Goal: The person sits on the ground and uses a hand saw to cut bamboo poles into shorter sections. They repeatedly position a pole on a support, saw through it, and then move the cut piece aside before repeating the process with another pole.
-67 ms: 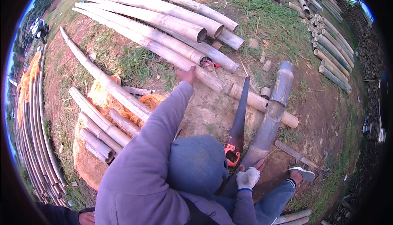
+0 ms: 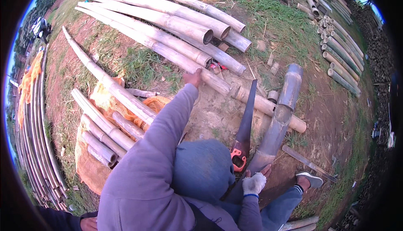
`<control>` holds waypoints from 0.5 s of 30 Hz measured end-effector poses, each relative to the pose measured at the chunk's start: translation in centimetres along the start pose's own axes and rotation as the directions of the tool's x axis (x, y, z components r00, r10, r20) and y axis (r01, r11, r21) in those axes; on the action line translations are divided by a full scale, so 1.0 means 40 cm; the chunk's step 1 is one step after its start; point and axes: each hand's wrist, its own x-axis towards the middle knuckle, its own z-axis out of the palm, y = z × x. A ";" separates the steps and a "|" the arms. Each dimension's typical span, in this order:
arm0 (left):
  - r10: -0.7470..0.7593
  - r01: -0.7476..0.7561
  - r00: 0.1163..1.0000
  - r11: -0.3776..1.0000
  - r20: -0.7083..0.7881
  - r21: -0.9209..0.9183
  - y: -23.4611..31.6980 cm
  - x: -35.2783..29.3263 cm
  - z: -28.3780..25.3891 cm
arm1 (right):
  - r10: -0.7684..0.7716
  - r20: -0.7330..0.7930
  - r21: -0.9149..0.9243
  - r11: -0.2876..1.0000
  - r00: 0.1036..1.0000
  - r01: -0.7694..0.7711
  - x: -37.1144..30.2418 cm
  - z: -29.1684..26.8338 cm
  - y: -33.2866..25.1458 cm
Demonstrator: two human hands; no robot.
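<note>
At the lower left edge my left hand [image 2: 88, 223], in a dark sleeve, shows only in part; its fingers are cut off or hidden beside the co-worker's purple sleeve. My right hand is out of view. A hooded co-worker [image 2: 201, 168] sits directly before me. The co-worker's bare left hand [image 2: 193, 78] rests on a pale bamboo pole [image 2: 172, 54]. Their right hand [image 2: 254, 183], in a white glove with fingertips showing, lies on a thick grey bamboo pole [image 2: 275, 130]. A handsaw [image 2: 245, 117] with an orange handle leans beside that pole, untouched.
The grey pole crosses a shorter bamboo piece [image 2: 298, 124]. Long poles [image 2: 168, 21] lie at the back; short lengths [image 2: 100, 126] rest on orange netting [image 2: 90, 170]. Stacked bamboo [image 2: 342, 54] stands right, with a narrow strip [image 2: 308, 162] near the co-worker's shoe [image 2: 310, 179].
</note>
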 end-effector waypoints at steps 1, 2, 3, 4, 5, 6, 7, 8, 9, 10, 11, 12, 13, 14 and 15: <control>-0.071 0.075 0.993 0.996 0.097 -0.038 -0.003 -0.022 0.014 | 0.017 -0.005 -0.002 1.000 1.000 -0.017 -0.002 0.000 0.009; -0.144 0.161 0.966 0.985 0.214 -0.065 0.004 -0.075 0.049 | 0.052 -0.018 -0.010 0.999 0.998 -0.052 -0.007 -0.008 0.024; -0.202 0.240 0.926 0.967 0.320 -0.083 0.019 -0.114 0.069 | 0.077 -0.028 -0.009 0.997 0.997 -0.077 -0.012 -0.013 0.033; -0.202 0.249 0.921 0.963 0.332 -0.104 0.038 -0.119 0.068 | 0.071 -0.034 -0.023 0.997 0.997 -0.071 -0.007 -0.008 0.030; -0.202 0.258 0.917 0.958 0.344 -0.123 0.057 -0.123 0.067 | 0.064 -0.040 -0.035 0.997 0.997 -0.066 -0.002 -0.002 0.027; -0.202 0.267 0.912 0.953 0.357 -0.142 0.075 -0.127 0.067 | 0.059 -0.045 -0.048 0.997 0.997 -0.061 0.004 0.003 0.023; -0.204 0.268 0.916 0.952 0.346 -0.150 0.083 -0.134 0.063 | 0.081 -0.029 -0.037 0.996 0.996 -0.083 0.005 -0.001 0.016; -0.206 0.271 0.918 0.950 0.337 -0.157 0.089 -0.141 0.062 | 0.106 -0.012 -0.027 0.994 0.994 -0.106 0.006 -0.009 0.003; -0.210 0.274 0.920 0.948 0.331 -0.162 0.095 -0.149 0.062 | 0.132 0.004 -0.017 0.991 0.991 -0.132 0.006 -0.013 -0.003; -0.217 0.290 0.905 0.944 0.365 -0.159 0.092 -0.139 0.052 | 0.120 0.006 -0.012 0.993 0.993 -0.120 0.006 -0.012 -0.003; -0.225 0.307 0.888 0.939 0.400 -0.153 0.091 -0.125 0.038 | 0.109 0.008 -0.008 0.994 0.994 -0.109 0.008 -0.008 -0.001; -0.233 0.324 0.869 0.935 0.436 -0.147 0.089 -0.112 0.028 | 0.100 0.010 -0.003 0.995 0.995 -0.100 0.009 -0.003 0.000; -0.244 0.333 0.861 0.933 0.446 -0.133 0.090 -0.121 0.036 | 0.092 0.000 -0.012 0.996 0.996 -0.092 0.008 -0.001 0.009; -0.255 0.343 0.853 0.932 0.456 -0.119 0.093 -0.130 0.045 | 0.086 -0.011 -0.021 0.996 0.996 -0.086 0.009 0.002 0.018; -0.267 0.352 0.843 0.930 0.467 -0.105 0.094 -0.141 0.055 | 0.080 -0.021 -0.031 0.996 0.997 -0.080 0.008 0.003 0.026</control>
